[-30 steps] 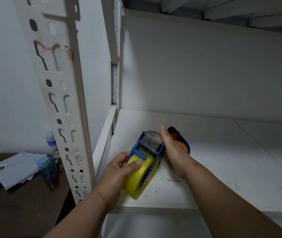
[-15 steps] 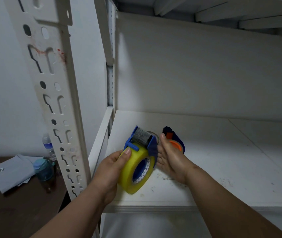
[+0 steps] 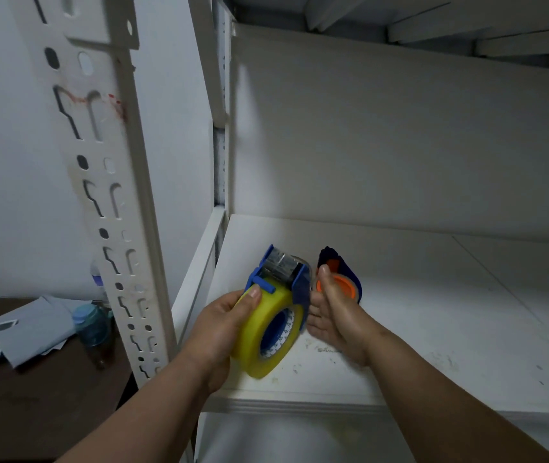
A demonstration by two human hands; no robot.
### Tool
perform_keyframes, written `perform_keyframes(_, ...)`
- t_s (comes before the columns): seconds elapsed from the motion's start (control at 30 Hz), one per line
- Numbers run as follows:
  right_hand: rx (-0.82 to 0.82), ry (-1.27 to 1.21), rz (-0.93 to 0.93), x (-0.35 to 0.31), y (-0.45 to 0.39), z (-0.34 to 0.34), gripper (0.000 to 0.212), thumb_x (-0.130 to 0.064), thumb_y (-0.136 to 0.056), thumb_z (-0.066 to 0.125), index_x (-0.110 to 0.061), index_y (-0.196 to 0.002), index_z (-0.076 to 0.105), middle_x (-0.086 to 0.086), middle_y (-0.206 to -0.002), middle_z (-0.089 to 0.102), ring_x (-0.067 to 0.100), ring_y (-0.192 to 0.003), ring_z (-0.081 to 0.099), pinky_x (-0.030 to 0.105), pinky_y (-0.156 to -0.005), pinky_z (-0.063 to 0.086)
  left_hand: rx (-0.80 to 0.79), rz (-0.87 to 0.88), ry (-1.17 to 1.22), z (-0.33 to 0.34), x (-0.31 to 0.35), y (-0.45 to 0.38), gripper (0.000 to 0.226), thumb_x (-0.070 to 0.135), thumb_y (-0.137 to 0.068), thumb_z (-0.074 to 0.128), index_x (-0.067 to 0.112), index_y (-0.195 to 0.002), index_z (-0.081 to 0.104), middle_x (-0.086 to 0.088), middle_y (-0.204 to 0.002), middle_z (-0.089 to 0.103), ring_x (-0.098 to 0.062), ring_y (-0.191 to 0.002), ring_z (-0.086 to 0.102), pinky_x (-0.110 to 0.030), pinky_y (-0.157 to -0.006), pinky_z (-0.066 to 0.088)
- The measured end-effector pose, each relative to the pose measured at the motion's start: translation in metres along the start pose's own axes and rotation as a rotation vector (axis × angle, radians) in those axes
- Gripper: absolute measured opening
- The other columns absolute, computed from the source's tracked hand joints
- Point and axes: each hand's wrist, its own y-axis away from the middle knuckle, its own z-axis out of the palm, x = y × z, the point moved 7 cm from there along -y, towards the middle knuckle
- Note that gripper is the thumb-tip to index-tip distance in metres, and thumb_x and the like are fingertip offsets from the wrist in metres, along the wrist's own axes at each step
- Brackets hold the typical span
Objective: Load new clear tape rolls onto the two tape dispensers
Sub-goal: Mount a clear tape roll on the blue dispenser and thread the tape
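Since a second ago, our right hand (image 3: pixel 333 315) has come off the blue plastic tape dispenser (image 3: pixel 283 279) and now lies with its fingers straight, palm toward the dispenser, just to the right of it. Its thumb points up in front of the second, dark blue dispenser with the orange hub (image 3: pixel 343 279). Our left hand (image 3: pixel 223 325) grips the wide roll of yellowish clear tape (image 3: pixel 266 332), thumb pressed on its outer face near the top, and carries the whole unit just above the front of the white shelf board (image 3: pixel 400 329). The roll now shows its open core and printed inner ring.

We judge that the roll is seated on the blue dispenser, so one of the two loadings looks close to done; the tape end may need threading. The dark blue dispenser stands on the shelf board just behind the right hand, and we cannot tell whether it carries a roll.

Left of the shelf board rises a slotted white metal upright (image 3: pixel 109 195); beyond it, a dark wooden table (image 3: pixel 16 396) bears grey envelopes (image 3: pixel 29 329) and a teal-capped bottle (image 3: pixel 91 325).
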Motion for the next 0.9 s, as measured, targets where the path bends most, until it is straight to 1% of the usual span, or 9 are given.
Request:
perform_keyframes(0.07, 0.020, -0.001, -0.021, 0.004, 0.000, -0.002, 0.078, -0.077, -0.082, 0.023, -0.025, -0.132, 0.054, -0.003, -0.132, 0.057, 0.017, -0.131, 0.047, 0.034, -0.114, 0.031, 0.018, -0.015, 0.028, -0.002, 0.002, -0.001, 0.055, 0.047, -0.070, 0.066, 0.010, -0.110, 0.071, -0.015, -0.100, 0.076, -0.032, -0.091, 0.072, -0.040, -0.076, 0.059)
perform_keyframes(0.13, 0.068, 0.014, -0.089, -0.006, -0.001, 0.001, 0.068, -0.081, -0.078, 0.030, -0.040, -0.126, 0.055, -0.014, -0.128, 0.058, 0.012, -0.128, 0.048, 0.038, -0.115, 0.030, 0.035, -0.044, 0.063, -0.002, 0.001, -0.003, 0.055, 0.046, -0.071, 0.066, 0.009, -0.111, 0.071, -0.016, -0.100, 0.076, -0.031, -0.089, 0.072, -0.037, -0.073, 0.058)
perform_keyframes(0.2, 0.060, 0.065, -0.135, -0.013, -0.005, 0.005, 0.077, -0.090, -0.064, 0.041, -0.047, -0.127, 0.053, -0.014, -0.133, 0.057, 0.012, -0.127, 0.049, 0.043, -0.113, 0.032, 0.042, -0.084, 0.115, 0.001, -0.002, -0.004, 0.053, 0.045, -0.075, 0.066, 0.009, -0.113, 0.071, -0.016, -0.104, 0.076, -0.031, -0.093, 0.072, -0.037, -0.073, 0.058)
perform_keyframes(0.3, 0.021, 0.158, -0.134, -0.009, -0.007, 0.006, 0.077, -0.087, -0.061, 0.052, -0.046, -0.126, 0.054, -0.011, -0.128, 0.062, 0.015, -0.120, 0.056, 0.044, -0.108, 0.040, 0.065, -0.146, 0.191, 0.008, -0.008, -0.003, 0.039, 0.040, -0.087, 0.061, 0.011, -0.110, 0.073, -0.018, -0.108, 0.075, -0.032, -0.098, 0.071, -0.039, -0.080, 0.058)
perform_keyframes(0.37, 0.003, 0.180, -0.120, -0.005, -0.002, 0.002, 0.068, -0.080, -0.065, 0.059, -0.043, -0.122, 0.057, -0.009, -0.121, 0.067, 0.015, -0.113, 0.062, 0.044, -0.104, 0.044, 0.106, -0.219, 0.227, 0.012, -0.015, -0.002, 0.040, 0.043, -0.089, 0.061, 0.009, -0.108, 0.073, -0.020, -0.107, 0.075, -0.036, -0.102, 0.069, -0.045, -0.086, 0.057)
perform_keyframes(0.47, -0.010, 0.230, -0.125, -0.002, 0.004, -0.008, 0.045, -0.046, -0.078, 0.071, -0.037, -0.118, 0.055, -0.005, -0.114, 0.069, 0.015, -0.104, 0.066, 0.044, -0.098, 0.050, 0.138, -0.303, 0.269, 0.018, -0.020, -0.002, 0.047, 0.048, -0.089, 0.059, 0.009, -0.113, 0.070, -0.022, -0.106, 0.074, -0.039, -0.102, 0.070, -0.051, -0.089, 0.055)
perform_keyframes(0.57, 0.043, 0.463, -0.140, -0.008, 0.008, -0.015, 0.060, -0.026, -0.076, 0.075, -0.029, -0.124, 0.040, -0.001, -0.116, 0.062, 0.018, -0.102, 0.063, 0.043, -0.092, 0.053, 0.080, -0.357, 0.295, 0.030, -0.020, -0.004, 0.049, 0.049, -0.090, 0.057, 0.010, -0.116, 0.069, -0.023, -0.110, 0.073, -0.041, -0.105, 0.068, -0.055, -0.093, 0.052)
perform_keyframes(0.77, 0.197, 0.733, -0.196, -0.016, 0.017, -0.035, 0.063, -0.029, -0.080, 0.071, -0.029, -0.129, 0.031, -0.003, -0.113, 0.053, 0.018, -0.094, 0.058, 0.032, -0.077, 0.052, -0.130, -0.310, 0.301, 0.064, -0.011, -0.002, 0.031, 0.027, -0.085, 0.065, 0.009, -0.107, 0.073, -0.019, -0.102, 0.076, -0.032, -0.083, 0.074, -0.045, -0.079, 0.058)
perform_keyframes(0.9, 0.259, 0.787, -0.194, -0.019, 0.025, -0.052, 0.058, -0.026, -0.077, 0.071, -0.026, -0.123, 0.035, 0.000, -0.107, 0.056, 0.020, -0.087, 0.060, 0.035, -0.071, 0.054, -0.175, -0.298, 0.229, 0.071, -0.017, -0.005, 0.056, 0.013, -0.072, 0.074, 0.001, -0.125, 0.062, -0.019, -0.100, 0.073, -0.031, -0.082, 0.071, -0.043, -0.073, 0.060)
